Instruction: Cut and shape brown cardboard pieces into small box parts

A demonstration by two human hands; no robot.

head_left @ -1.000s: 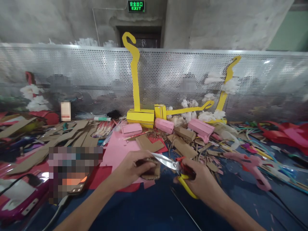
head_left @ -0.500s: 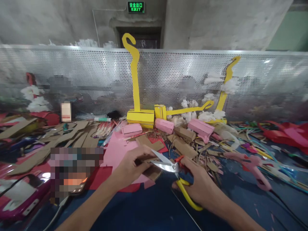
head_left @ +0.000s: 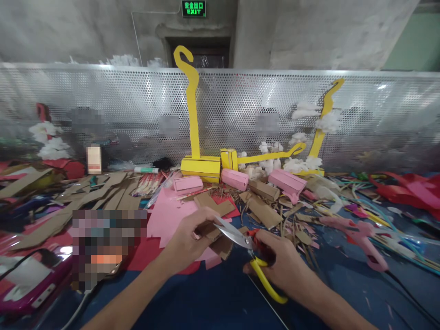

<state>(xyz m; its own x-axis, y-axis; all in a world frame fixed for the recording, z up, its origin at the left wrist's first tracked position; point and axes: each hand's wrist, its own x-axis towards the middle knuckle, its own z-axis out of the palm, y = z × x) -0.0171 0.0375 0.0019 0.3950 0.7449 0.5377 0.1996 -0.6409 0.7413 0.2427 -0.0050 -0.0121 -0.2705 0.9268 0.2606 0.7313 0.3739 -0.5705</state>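
Observation:
My right hand point(head_left: 280, 256) is wrapped round the red and yellow handles of a pair of scissors point(head_left: 266, 282). Their metal blades point up and left, towards my left hand point(head_left: 189, 238). Between the thumb and fingers of that left hand is a small piece of brown cardboard point(head_left: 209, 230), partly hidden by the fingers. The blade tips lie right beside this piece; whether they touch it I cannot tell. Beneath the blades, another brown cardboard piece point(head_left: 223, 245) shows above pink paper point(head_left: 168, 215) and red paper point(head_left: 142, 252).
Yellow hooked shapes point(head_left: 193, 114) stand behind pink cardboard blocks point(head_left: 287, 183). A pink glue gun point(head_left: 366, 236) with a black cord lies at the right. Cardboard strips point(head_left: 44, 222) and a purple case point(head_left: 30, 295) are on the left. A perforated metal screen point(head_left: 230, 114) crosses the back.
The scissors' handles have come closer together, and the blades have narrowed slightly. The cardboard in my left hand has tilted and shows more below the fingers.

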